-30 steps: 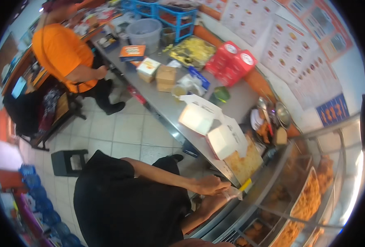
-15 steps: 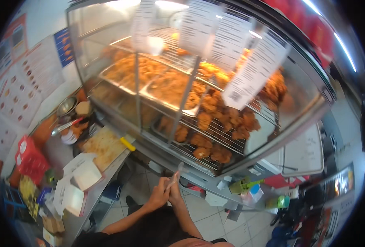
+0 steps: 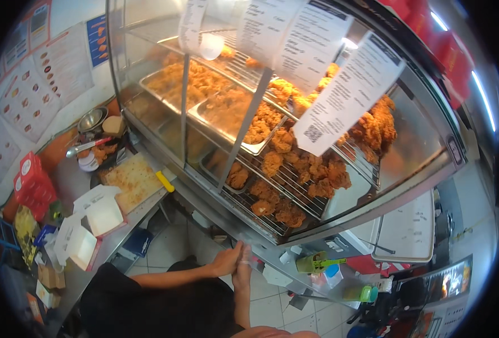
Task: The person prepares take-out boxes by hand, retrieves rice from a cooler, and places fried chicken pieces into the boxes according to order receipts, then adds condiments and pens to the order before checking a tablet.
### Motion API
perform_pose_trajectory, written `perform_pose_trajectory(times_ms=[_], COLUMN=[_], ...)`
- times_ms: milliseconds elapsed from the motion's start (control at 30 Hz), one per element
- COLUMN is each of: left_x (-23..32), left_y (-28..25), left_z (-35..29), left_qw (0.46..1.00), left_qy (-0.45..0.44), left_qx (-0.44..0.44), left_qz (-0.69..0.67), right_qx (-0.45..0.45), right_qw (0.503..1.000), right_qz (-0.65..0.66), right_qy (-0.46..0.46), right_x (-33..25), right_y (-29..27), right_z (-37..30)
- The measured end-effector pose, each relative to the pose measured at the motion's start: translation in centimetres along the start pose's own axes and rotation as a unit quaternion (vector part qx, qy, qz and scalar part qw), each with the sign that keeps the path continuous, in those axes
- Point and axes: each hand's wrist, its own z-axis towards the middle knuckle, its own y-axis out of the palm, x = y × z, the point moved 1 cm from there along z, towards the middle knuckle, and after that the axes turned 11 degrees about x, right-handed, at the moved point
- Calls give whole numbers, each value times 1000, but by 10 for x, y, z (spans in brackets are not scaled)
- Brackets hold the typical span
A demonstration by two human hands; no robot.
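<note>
two hands (image 3: 227, 263) touching, fingers (image 3: 244, 253) pointing toward glass cabinet (image 3: 373, 203)

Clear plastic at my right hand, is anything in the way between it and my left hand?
Nothing visible is: your left hand is up against your right hand, where the clear plastic shows at the fingers. The surfaces between the palms are hidden.

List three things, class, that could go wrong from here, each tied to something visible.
The thin clear plastic at the left hand and right hand might tear if pulled hard.
The yellow handle lies near the edge of the counter, so a passing arm could knock it.
An open white box stands near that edge too and might get bumped off.
</note>
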Motion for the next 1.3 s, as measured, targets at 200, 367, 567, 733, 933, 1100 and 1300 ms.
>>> perform_pose_trajectory(times_ms=[200,367,567,733,933,1100,1300], left_x=[-18,-19,-17,25,33,81,148], left_y=[-7,-8,-11,-4,43,91,140], left_z=[17,15,11,17,36,40,31], left_qw=[998,998,995,964,957,890,826], left_qy=[-34,-60,-14,56,91,235,371], left_qx=[48,23,-74,-213,-238,-359,-418], left_qz=[-9,26,-67,-151,-136,-156,-71], right_qx=[11,130,144,123,229,337,375], right_qw=[977,975,980,986,963,909,849], right_qz=[-155,-142,127,110,86,180,99], right_qy=[-146,-112,43,-35,-116,-170,-360], right_x=[5,22,2,3,-4,-53,-153], right_y=[20,-3,-8,-63,-147,-230,-191], right_z=[2,21,30,40,68,64,2])
